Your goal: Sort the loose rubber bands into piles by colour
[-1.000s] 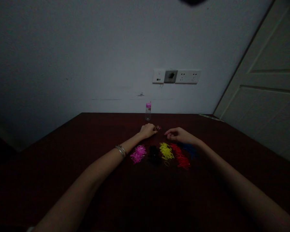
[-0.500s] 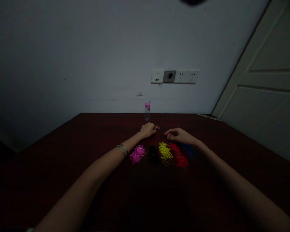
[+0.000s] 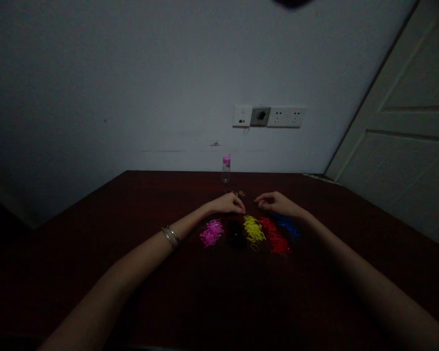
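Observation:
Piles of small bands lie in a row on the dark table: pink (image 3: 211, 232), black (image 3: 235, 234), yellow (image 3: 254, 229), red (image 3: 275, 236) and blue (image 3: 288, 225). My left hand (image 3: 230, 203) is just above the black and yellow piles, fingers bent together; anything between the fingertips is too small to make out. Behind it lie a few loose mixed bands (image 3: 240, 193). My right hand (image 3: 273, 202) hovers by the red and blue piles with thumb and fingers drawn together, and what it may hold cannot be made out.
A clear bottle with a pink cap (image 3: 226, 169) stands near the table's back edge (image 3: 168, 171). Wall sockets (image 3: 269, 117) are above it. A pale panelled door (image 3: 406, 131) is on the right.
My left hand has moved back from the loose mixed bands toward the yellow pile, uncovering more of them. My right hand has hardly moved. The view has shifted slightly.

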The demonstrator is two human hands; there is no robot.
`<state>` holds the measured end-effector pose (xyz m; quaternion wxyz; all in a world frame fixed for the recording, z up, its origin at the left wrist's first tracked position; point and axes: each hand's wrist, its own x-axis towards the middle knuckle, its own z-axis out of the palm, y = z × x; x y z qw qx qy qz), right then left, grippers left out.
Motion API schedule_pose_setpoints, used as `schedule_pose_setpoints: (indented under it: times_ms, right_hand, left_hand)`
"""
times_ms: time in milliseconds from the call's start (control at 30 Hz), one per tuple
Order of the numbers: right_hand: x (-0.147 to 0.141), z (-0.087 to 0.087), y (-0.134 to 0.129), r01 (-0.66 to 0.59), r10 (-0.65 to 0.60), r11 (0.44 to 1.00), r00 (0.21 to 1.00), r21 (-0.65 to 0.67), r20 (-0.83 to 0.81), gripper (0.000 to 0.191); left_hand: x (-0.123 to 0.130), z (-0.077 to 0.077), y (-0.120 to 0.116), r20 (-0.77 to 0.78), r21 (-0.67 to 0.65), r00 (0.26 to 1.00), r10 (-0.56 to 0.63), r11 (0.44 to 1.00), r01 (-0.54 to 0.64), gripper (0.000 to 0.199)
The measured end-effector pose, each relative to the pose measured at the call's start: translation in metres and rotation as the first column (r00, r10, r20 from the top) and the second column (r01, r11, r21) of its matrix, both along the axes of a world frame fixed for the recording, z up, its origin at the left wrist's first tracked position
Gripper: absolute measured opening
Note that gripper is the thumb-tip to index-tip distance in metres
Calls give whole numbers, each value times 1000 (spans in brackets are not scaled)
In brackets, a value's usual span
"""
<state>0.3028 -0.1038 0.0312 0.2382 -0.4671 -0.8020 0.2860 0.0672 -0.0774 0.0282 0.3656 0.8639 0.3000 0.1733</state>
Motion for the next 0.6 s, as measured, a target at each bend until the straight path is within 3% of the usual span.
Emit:
schedule_pose_setpoints:
  times_ms: [100,267,367,600]
  right_hand:
    - [-2,-1,9,12,-15,999,999,51,51,33]
    - [-20,3,23,49,-75,987,982,153,172,26]
    - [-38,6,29,95,-145,978,950,186,277,23]
    - [-74,6,35,183,-303,945,807,272,508,29]
  left_hand:
    - [-17,-6,19,87,47,978,190,980,-194,24]
    - [-54,-21,46,184,82,830,527,833,-547,32]
    - [-67,-30,49,219,96,791,572,794,-601,33]
    - [-66,-36,48,238,57,789,566,803,-593,38]
